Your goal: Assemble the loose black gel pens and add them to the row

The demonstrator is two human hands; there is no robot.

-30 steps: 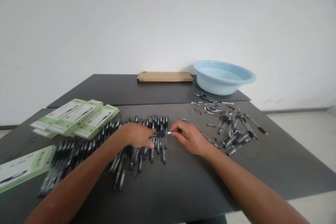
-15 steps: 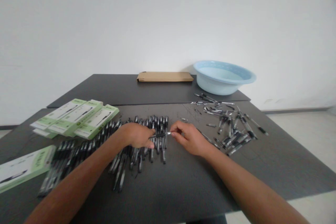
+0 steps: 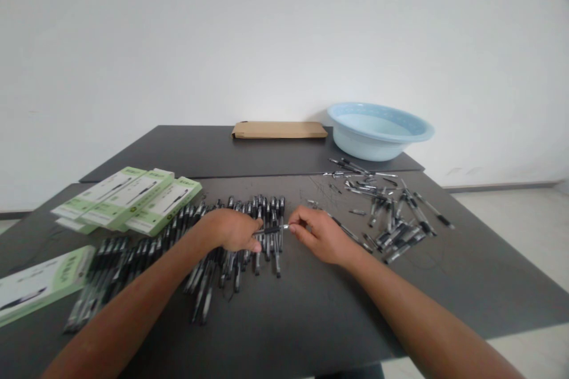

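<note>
Slim black-gripped plastic pen (image 3: pixel 272 229), held at both ends

Near left: flat green-and-white cardboard box (image 3: pixel 40 287), contents hidden. Left hand (image 3: pixel 237 230) and right hand (image 3: pixel 319 234) pinch the pen, above similar pens (image 3: pixel 238 275). Far right: round pale-blue plastic basin (image 3: pixel 368 145), upright on dark table (image 3: pixel 288 325).

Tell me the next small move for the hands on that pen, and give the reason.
Probably a slight twist of the right hand while the left hand steadies the pen. The left hand holds its dark barrel, and the right thumb and fingers pinch at its silvery tip. Whether the tip is fully seated is too small to tell, so a gentle turn seems safest.
</note>
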